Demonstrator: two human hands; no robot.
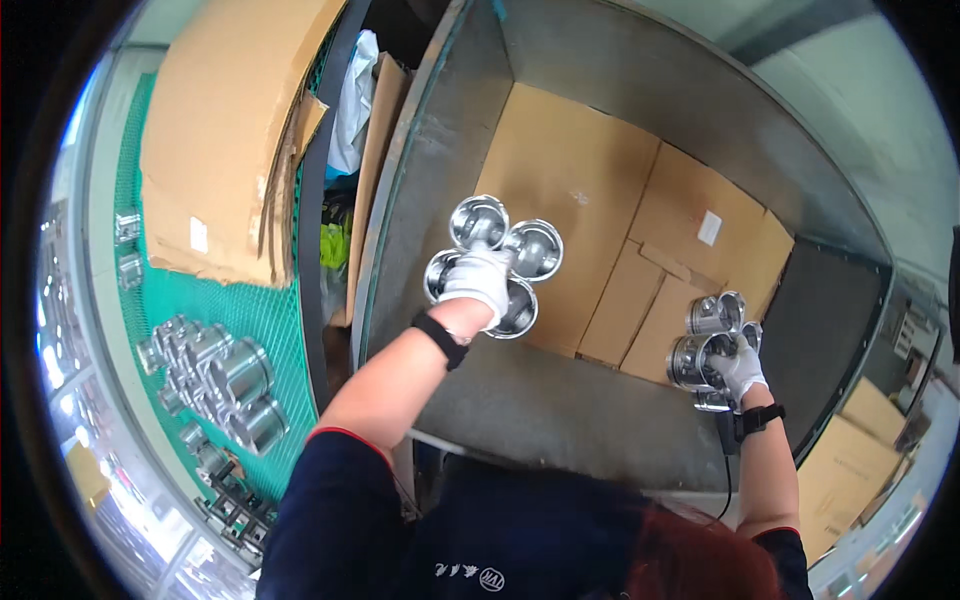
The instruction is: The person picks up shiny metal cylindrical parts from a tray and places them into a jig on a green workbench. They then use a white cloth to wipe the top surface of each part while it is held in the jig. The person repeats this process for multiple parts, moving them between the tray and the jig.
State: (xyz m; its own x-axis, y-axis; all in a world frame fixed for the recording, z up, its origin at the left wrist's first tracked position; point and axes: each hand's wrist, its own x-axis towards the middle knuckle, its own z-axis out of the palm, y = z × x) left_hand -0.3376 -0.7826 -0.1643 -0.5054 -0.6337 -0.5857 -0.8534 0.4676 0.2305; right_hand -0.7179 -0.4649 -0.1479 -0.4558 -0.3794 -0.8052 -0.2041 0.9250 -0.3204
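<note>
My left hand (476,284), in a white glove, grips a cluster of several shiny metal pistons (538,250). Their hollow, round ends face up around the fingers, over the left part of a cardboard-lined metal bin (430,150). Farther right, my right hand (741,370), gloved too, has its fingers closed on another bunch of pistons (690,362). These lie more sideways, close to the bin's near right corner. Fingertips of both hands are partly hidden among the pistons. Whether either bunch touches the cardboard I cannot tell.
Flattened cardboard (560,150) covers the bin floor. To the left, a green mesh mat (215,305) carries more pistons (240,372) and a large cardboard piece (225,130). A gap beside the bin holds plastic bags (352,110). Cardboard boxes (845,480) stand at the right.
</note>
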